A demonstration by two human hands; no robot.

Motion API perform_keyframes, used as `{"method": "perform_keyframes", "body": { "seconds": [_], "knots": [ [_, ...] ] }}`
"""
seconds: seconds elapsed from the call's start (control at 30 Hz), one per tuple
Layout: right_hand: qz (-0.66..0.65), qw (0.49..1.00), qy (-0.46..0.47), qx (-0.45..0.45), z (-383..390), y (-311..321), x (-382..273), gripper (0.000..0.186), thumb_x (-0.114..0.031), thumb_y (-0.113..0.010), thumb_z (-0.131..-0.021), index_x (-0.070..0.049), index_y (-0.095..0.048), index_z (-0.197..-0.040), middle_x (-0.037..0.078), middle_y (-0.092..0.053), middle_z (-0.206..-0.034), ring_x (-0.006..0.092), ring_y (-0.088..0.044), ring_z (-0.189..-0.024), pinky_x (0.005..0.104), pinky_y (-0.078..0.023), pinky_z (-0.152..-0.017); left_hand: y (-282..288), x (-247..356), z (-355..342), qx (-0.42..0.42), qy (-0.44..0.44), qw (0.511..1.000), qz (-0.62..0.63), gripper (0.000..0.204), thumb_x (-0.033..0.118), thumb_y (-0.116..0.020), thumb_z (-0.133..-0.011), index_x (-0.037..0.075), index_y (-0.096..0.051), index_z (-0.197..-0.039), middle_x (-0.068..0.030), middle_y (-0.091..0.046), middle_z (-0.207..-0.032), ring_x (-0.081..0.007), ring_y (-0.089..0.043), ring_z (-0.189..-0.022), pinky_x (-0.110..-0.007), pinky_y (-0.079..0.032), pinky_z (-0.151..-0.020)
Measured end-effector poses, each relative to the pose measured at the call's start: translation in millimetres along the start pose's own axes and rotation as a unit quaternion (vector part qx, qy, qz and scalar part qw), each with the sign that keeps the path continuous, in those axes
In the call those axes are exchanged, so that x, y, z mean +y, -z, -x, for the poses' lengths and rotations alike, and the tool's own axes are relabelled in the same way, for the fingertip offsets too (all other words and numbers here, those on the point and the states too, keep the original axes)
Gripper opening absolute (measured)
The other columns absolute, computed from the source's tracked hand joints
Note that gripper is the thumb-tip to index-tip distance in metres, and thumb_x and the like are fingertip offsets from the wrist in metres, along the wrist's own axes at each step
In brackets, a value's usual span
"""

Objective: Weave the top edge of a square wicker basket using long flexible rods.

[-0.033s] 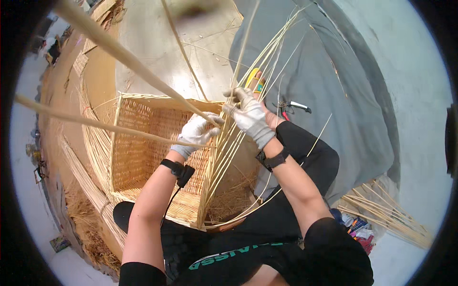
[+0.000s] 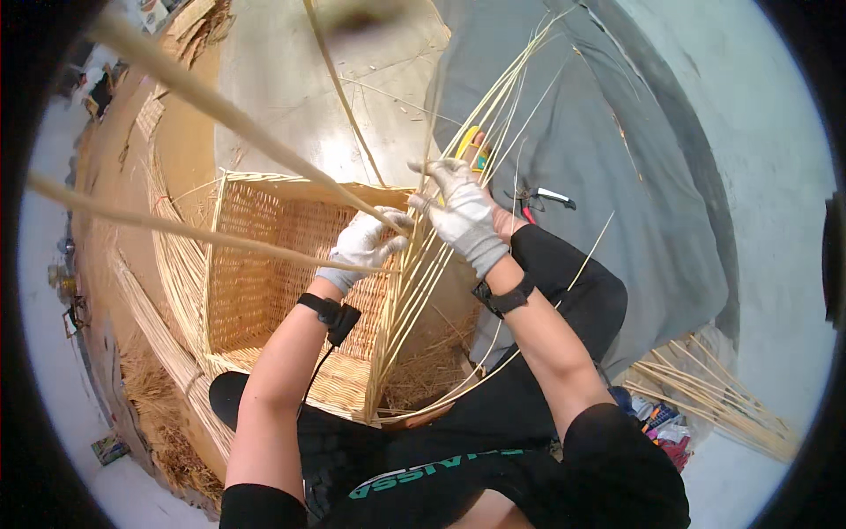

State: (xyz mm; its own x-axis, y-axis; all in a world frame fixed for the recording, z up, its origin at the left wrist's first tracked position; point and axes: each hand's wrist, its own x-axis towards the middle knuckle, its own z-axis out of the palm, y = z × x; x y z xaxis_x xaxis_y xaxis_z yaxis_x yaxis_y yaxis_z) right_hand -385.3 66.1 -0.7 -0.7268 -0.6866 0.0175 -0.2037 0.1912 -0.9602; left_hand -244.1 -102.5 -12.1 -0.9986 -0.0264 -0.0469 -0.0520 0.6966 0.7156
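Observation:
A rectangular woven wicker basket point(image 2: 264, 264) lies between my knees with its open side facing up. Long pale cane strands point(image 2: 414, 291) rise from its right wall and fan toward the top of the picture. My left hand point(image 2: 366, 247), in a white glove, is closed on strands at the basket's rim. My right hand point(image 2: 463, 212), also gloved, grips the bundle of strands just to the right and a little higher. Both wrists carry black bands. Two thick canes point(image 2: 203, 97) cross close to the camera, blurred.
A grey mat point(image 2: 617, 176) covers the floor on the right, with red-handled pliers point(image 2: 539, 201) and a yellow object point(image 2: 476, 150) behind my right hand. Loose canes point(image 2: 714, 397) lie at the lower right. Straw scraps point(image 2: 167, 432) and woven panels point(image 2: 150, 115) sit to the left.

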Motion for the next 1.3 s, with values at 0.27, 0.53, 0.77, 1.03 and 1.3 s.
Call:
{"method": "perform_keyframes", "body": {
  "seconds": [0.27,0.53,0.77,1.03,1.3],
  "knots": [
    [0.196,0.98,-0.014,-0.035,-25,-18,50,0.071,-0.021,-0.072,-0.083,-0.015,-0.045,-0.147,0.014,-0.059,-0.129,0.028,-0.062,-0.103,0.0385,-0.051,-0.093,-3,21,-18,0.026,-0.042,0.999,0.011,0.051,0.009,-0.077,-0.076,0.014,-0.059,-0.124,-0.0114,-0.06,-0.127,-0.0314,-0.056,-0.12,-0.042,-0.046,-0.103],
    [0.15,0.975,0.126,0.105,-15,11,17,0.026,-0.026,-0.066,-0.088,-0.003,-0.067,-0.099,0.016,-0.068,-0.097,0.0295,-0.063,-0.089,0.0376,-0.046,-0.089,22,14,-19,-0.028,-0.105,0.974,-0.2,0.055,0.029,-0.079,-0.073,0.03,-0.065,-0.126,-0.009,-0.064,-0.121,-0.0341,-0.06,-0.112,-0.046,-0.049,-0.096],
    [0.488,0.863,-0.04,-0.123,-62,-2,22,0.053,-0.054,-0.049,-0.092,-0.01,-0.077,-0.086,0.016,-0.073,-0.079,0.0328,-0.072,-0.077,0.0465,-0.051,-0.072,31,28,-27,-0.079,-0.042,0.961,-0.263,0.052,0.039,-0.077,-0.075,0.038,-0.064,-0.125,-0.0093,-0.061,-0.123,-0.0358,-0.06,-0.106,-0.046,-0.049,-0.088],
    [0.344,0.903,0.172,0.19,-37,-7,33,0.034,-0.038,-0.06,-0.09,-0.005,-0.069,-0.094,0.014,-0.069,-0.087,0.031,-0.067,-0.083,0.0453,-0.05,-0.072,12,20,-25,-0.086,-0.058,0.98,-0.169,0.047,0.03,-0.072,-0.082,0.02,-0.058,-0.126,-0.0088,-0.042,-0.154,-0.0368,-0.049,-0.13,-0.048,-0.041,-0.107],
    [0.311,0.941,-0.127,-0.042,118,-79,-29,0.058,-0.05,-0.079,-0.069,-0.002,-0.059,-0.095,0.019,-0.065,-0.082,0.0349,-0.065,-0.08,0.0435,-0.052,-0.078,-3,-1,-26,-0.06,-0.06,0.996,0.021,0.045,0.016,-0.075,-0.082,0.007,-0.058,-0.124,-0.0215,-0.042,-0.151,-0.0332,-0.036,-0.145,-0.042,-0.035,-0.115]
  ]
}}
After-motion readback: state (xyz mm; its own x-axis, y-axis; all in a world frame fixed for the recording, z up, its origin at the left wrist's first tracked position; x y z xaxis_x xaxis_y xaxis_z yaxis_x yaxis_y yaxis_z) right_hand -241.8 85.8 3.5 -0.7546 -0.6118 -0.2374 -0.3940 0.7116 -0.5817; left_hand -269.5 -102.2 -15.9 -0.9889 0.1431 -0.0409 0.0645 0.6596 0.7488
